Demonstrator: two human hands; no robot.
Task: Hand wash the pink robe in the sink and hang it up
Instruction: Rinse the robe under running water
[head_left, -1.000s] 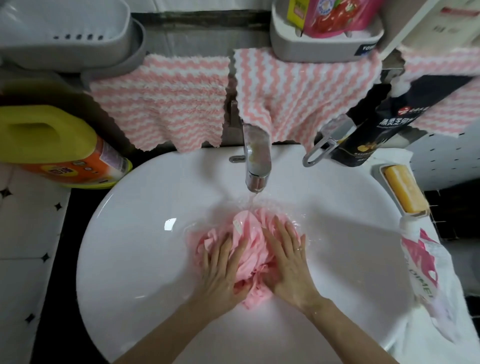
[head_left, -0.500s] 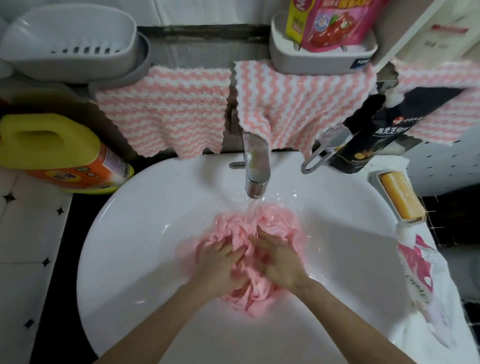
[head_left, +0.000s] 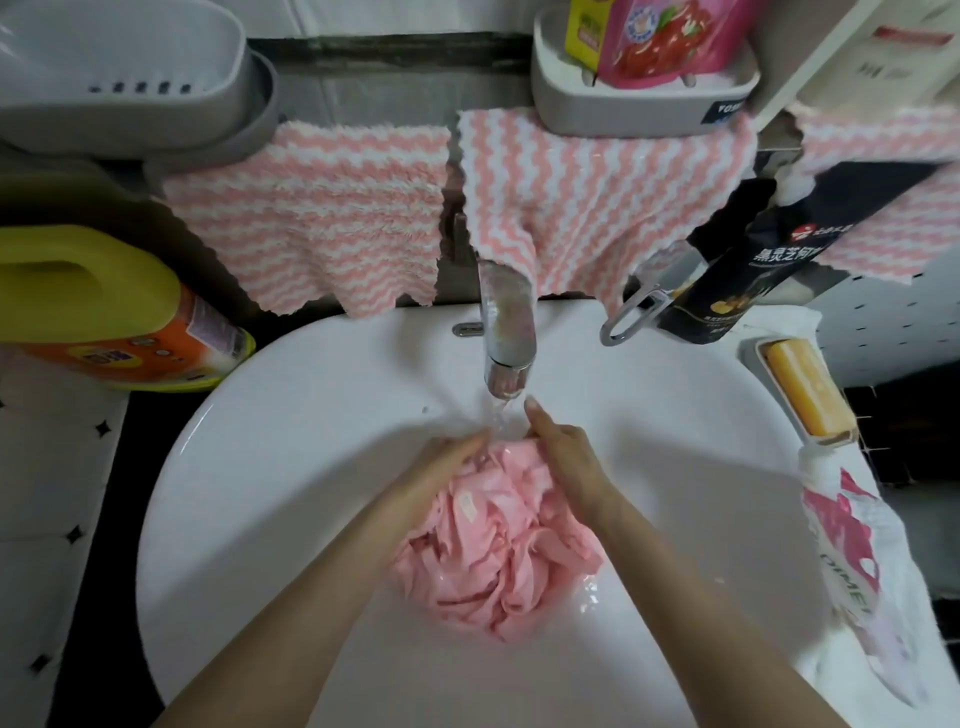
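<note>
Nearest, under both wrists, the pink robe (head_left: 498, 561) lies bunched in the bottom of the sink (head_left: 249, 519), soaked and glossy. I judge it soft and limp, heavy with water, slick along the wet folds and not fragile. It is best taken by a thick gathered handful, not by one edge, which would stretch and stream. The left hand (head_left: 447, 467) lies on the heap's far-left edge with its fingers pressed together, and blur hides whether they curl under the cloth. The right hand (head_left: 566, 457), just beside it, has its lower fingers tucked into the top fold and one finger pointing straight out. Just beyond the fingertips water runs from the faucet (head_left: 506, 338), whose spout overhangs any straight lift. Well apart to the right of the right hand, a bar of soap (head_left: 808, 395) sits by the rim. Well left of the left hand stands a yellow detergent jug (head_left: 93, 301). Farthest off, striped cloths (head_left: 311, 228) hang behind the faucet.
</note>
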